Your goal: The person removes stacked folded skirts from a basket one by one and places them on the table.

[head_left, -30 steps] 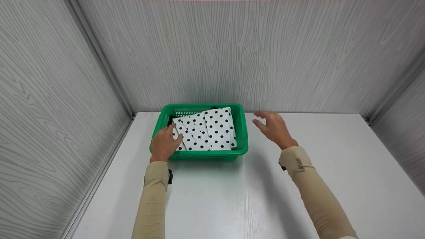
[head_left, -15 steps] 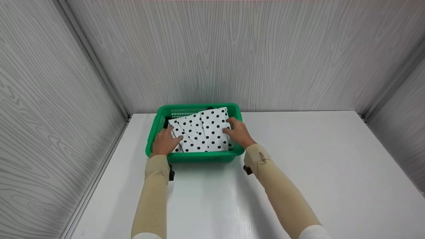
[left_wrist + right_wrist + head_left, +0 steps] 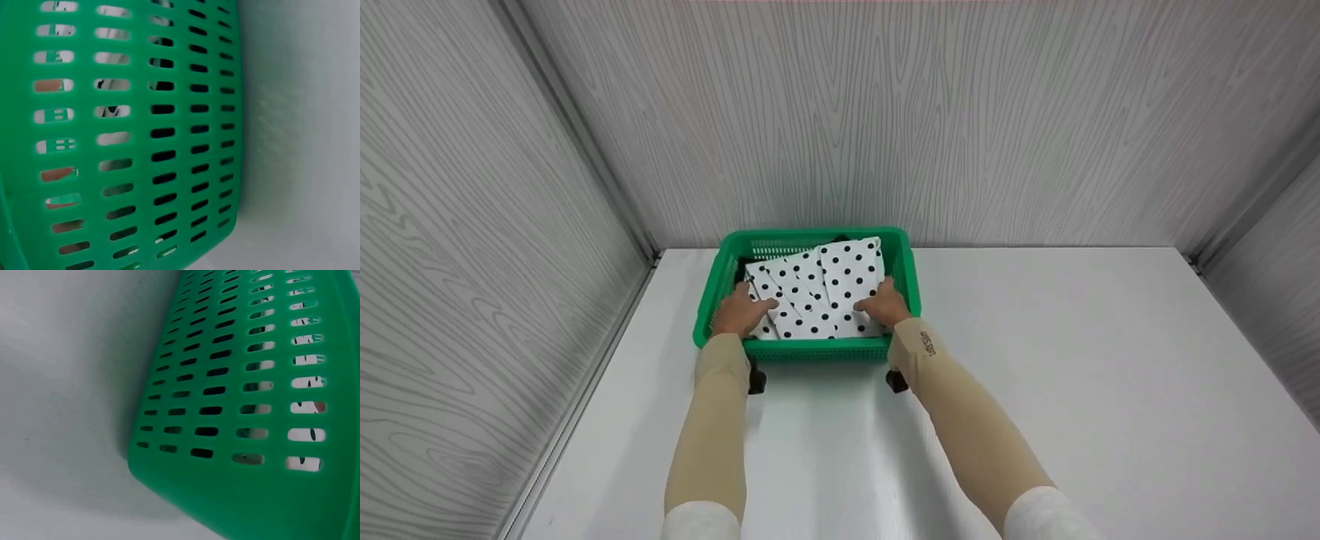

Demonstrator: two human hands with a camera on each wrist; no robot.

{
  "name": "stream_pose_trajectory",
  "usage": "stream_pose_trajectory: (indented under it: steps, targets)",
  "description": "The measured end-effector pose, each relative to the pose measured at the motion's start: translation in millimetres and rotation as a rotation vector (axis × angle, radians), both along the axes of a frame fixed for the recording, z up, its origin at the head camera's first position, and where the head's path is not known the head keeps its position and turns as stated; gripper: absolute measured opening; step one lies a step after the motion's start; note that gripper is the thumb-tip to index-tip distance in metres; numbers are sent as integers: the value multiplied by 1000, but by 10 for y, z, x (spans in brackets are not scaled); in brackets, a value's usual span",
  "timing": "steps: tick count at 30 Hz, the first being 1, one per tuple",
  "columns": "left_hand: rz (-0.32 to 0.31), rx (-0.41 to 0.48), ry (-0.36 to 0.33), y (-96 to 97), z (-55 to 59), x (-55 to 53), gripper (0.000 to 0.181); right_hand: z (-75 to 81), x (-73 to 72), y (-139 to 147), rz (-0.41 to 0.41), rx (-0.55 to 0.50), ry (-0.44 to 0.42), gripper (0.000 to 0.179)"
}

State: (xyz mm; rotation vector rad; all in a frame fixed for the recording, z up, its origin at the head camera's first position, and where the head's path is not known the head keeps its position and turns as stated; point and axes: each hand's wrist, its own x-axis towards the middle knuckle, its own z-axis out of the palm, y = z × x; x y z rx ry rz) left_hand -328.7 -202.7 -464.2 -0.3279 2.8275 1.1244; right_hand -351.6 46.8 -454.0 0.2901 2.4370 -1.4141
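Note:
White fabric with black polka dots (image 3: 799, 300), apparently folded, lies inside a green perforated plastic basket (image 3: 810, 346). My left hand (image 3: 739, 311) reaches over the basket's front left into it, thumb over the fabric's left part. On the opposite side, my right hand (image 3: 886, 306) is at the fabric's right edge, its thumb pointing inward over the dots. The other fingers of both hands go down between fabric and basket walls, mostly hidden. Each wrist view is filled by the slotted basket wall (image 3: 140, 185), with bits of skin and fabric showing through.
A white table (image 3: 1080, 375) carries the basket, which stands close to the grey wood-grain back panel (image 3: 840, 120). Another grained panel (image 3: 472, 300) rises on the left. Something dark (image 3: 742, 270) shows at the basket's inner left edge, beside the fabric.
My right hand has moved left from beyond the basket to the fabric's right edge. Both hands have sunk lower into the basket. Basket and fabric have stayed in place.

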Motion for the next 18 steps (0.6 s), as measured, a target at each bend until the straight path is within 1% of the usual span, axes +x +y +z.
stream_pose_trajectory:
  steps: [2,5,8,10,12,13,16,18]
  targets:
    - [15,48,7,-16,-2,6,78,-31,-4,-12,-22,-28,13,91]
    - [9,77,30,-42,-12,19,70,-86,5,-15,-54,-91,73,90]
    - [-17,100,37,-68,-27,16,61,-124,18,-6,-73,-213,118,88]
    - [-51,133,20,-84,-40,-2,62,-134,24,5,-50,-293,121,91]
    - [-88,176,-20,-91,-44,-17,66,-140,25,17,-12,-361,131,96]
    - [-104,207,-45,-92,-42,-21,70,-141,26,24,10,-376,143,98]
    - [-115,298,-98,-90,-26,-18,80,-152,23,45,66,-364,204,101]
    - [-100,356,-103,-76,-4,7,83,-137,32,71,85,-343,240,98]
